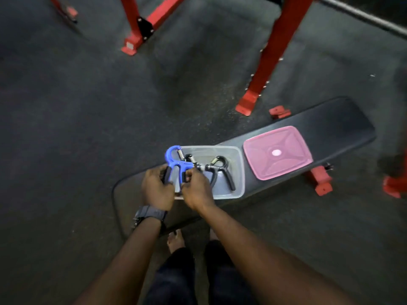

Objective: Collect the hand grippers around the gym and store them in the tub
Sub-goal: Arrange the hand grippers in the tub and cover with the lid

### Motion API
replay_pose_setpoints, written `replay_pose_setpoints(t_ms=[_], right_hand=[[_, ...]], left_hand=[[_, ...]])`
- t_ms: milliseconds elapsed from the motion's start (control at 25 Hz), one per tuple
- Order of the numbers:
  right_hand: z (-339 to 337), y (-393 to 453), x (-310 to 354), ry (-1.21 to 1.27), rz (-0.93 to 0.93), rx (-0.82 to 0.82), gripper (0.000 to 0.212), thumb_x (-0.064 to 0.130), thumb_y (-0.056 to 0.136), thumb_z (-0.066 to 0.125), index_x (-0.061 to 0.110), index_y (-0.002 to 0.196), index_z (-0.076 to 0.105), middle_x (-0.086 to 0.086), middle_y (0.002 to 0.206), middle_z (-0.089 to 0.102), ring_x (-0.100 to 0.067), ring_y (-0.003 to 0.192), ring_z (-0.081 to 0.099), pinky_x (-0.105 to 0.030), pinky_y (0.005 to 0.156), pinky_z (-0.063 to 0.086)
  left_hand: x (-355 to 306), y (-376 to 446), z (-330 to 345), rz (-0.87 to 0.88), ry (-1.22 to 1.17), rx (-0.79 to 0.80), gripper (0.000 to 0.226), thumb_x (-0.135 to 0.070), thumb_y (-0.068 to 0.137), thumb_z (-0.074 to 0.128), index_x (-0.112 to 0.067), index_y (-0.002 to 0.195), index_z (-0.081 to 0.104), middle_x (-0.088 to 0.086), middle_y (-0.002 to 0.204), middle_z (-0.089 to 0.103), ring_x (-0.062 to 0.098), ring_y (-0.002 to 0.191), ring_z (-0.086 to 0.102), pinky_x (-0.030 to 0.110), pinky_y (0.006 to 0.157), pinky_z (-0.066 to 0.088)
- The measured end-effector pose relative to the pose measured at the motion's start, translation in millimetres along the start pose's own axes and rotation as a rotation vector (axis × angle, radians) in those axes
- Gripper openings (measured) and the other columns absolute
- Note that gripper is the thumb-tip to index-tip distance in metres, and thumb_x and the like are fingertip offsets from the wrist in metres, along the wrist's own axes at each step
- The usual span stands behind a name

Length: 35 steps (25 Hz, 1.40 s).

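Note:
A blue hand gripper [175,161] with a steel spring hangs over the left end of the clear plastic tub [239,172]. My left hand [156,190] grips its left handle and my right hand [196,190] pinches its right handle. Inside the tub lies a black hand gripper [223,171], and part of another black one [189,158] shows behind the blue one. The tub stands on a black padded bench [330,124].
A pink tub lid [277,153] lies on the bench just right of the tub. Red rack legs [267,62] and a red base foot [132,44] stand on the dark rubber floor beyond. A steel bar [370,16] crosses the top right. My legs are below.

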State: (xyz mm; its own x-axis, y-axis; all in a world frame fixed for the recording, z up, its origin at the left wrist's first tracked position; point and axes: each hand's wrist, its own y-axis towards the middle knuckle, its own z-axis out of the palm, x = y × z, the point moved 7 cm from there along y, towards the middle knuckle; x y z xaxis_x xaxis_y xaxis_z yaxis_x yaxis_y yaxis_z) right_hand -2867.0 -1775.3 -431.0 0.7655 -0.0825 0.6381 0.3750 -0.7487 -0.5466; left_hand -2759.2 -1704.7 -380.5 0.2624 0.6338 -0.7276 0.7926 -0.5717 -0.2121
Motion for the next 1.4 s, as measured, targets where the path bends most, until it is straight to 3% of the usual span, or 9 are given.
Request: replay_pose_setpoints(t_ms=[160,320,440,520,720,880,1080,1280,1400], right_hand=[[-66,19,-62,-0.082,0.103,-0.104,0.022,0.008,0.085,0.06,0.011,0.106,0.065,-0.014,0.111,0.069,-0.035,0.105,0.064,-0.038,0.084,0.05],[-73,44,-96,-0.089,0.096,-0.059,0.029,0.005,0.085,0.058,0.011,0.112,0.066,-0.014,0.115,0.07,-0.035,0.108,0.064,-0.035,0.086,0.05],[-65,59,-107,-0.084,0.1,-0.043,0.024,0.007,0.085,0.06,0.012,0.107,0.067,-0.013,0.111,0.071,-0.034,0.105,0.064,-0.035,0.085,0.051],[-62,65,-112,-0.056,0.103,-0.044,0.022,0.006,0.085,0.061,0.013,0.104,0.068,-0.012,0.108,0.072,-0.034,0.102,0.065,-0.036,0.085,0.052],[-57,72,-126,0.058,0.112,-0.05,0.028,0.002,0.082,0.063,0.013,0.107,0.069,-0.006,0.105,0.074,-0.026,0.098,0.068,-0.036,0.089,0.054],[-59,72,-127,0.293,0.073,-0.091,0.02,0.008,0.087,0.067,0.014,0.105,0.072,0.001,0.093,0.071,-0.014,0.085,0.066,-0.031,0.084,0.054],[-57,77,-136,0.722,0.288,-0.137,0.021,0.005,0.096,0.057,0.017,0.083,0.068,-0.002,0.076,0.066,-0.012,0.069,0.059,-0.03,0.072,0.052],[-48,81,-120,0.552,0.16,0.047,0.01,0.026,0.09,0.069,0.02,0.083,0.072,0.001,0.086,0.075,-0.012,0.075,0.068,-0.038,0.073,0.06],[-42,82,-111,0.344,0.075,0.108,0.028,0.043,0.084,0.068,0.018,0.093,0.077,0.0,0.089,0.078,-0.019,0.082,0.074,-0.052,0.081,0.06]], left_hand=[[-18,-1,88,-0.153,-0.093,0.162,0.023,-0.009,0.08,0.071,-0.013,0.102,0.075,0.008,0.099,0.076,0.024,0.092,0.07,0.028,0.084,0.053],[-5,1,136,-0.241,-0.186,0.268,0.025,0.0,0.087,0.063,-0.003,0.111,0.068,0.005,0.099,0.068,0.014,0.088,0.061,0.003,0.065,0.043],[19,14,155,-0.298,-0.217,0.34,0.028,0.006,0.085,0.06,-0.003,0.111,0.068,0.007,0.099,0.07,0.023,0.095,0.068,0.032,0.089,0.056],[31,22,165,-0.312,-0.202,0.368,0.028,0.005,0.082,0.062,-0.012,0.102,0.071,0.003,0.092,0.072,0.022,0.094,0.069,0.045,0.093,0.056],[30,22,173,-0.242,-0.133,0.343,0.037,0.001,0.073,0.073,-0.008,0.108,0.071,0.001,0.09,0.07,0.015,0.083,0.064,0.027,0.082,0.054],[40,23,180,-0.318,-0.307,0.36,0.022,0.01,0.078,0.065,-0.009,0.088,0.07,-0.012,0.065,0.068,0.016,0.069,0.059,0.032,0.072,0.051],[53,11,193,-0.585,-0.775,0.423,0.028,0.015,0.088,0.05,0.007,0.113,0.059,0.017,0.093,0.068,0.029,0.075,0.064,0.037,0.062,0.059],[43,-7,199,-0.602,-1.177,0.564,0.031,0.007,0.092,0.047,0.002,0.121,0.057,0.014,0.098,0.072,0.023,0.083,0.072,0.039,0.067,0.06],[45,-11,195,-0.609,-1.194,0.577,0.025,0.006,0.094,0.046,-0.005,0.108,0.063,0.01,0.096,0.076,0.022,0.086,0.074,0.04,0.072,0.061]])
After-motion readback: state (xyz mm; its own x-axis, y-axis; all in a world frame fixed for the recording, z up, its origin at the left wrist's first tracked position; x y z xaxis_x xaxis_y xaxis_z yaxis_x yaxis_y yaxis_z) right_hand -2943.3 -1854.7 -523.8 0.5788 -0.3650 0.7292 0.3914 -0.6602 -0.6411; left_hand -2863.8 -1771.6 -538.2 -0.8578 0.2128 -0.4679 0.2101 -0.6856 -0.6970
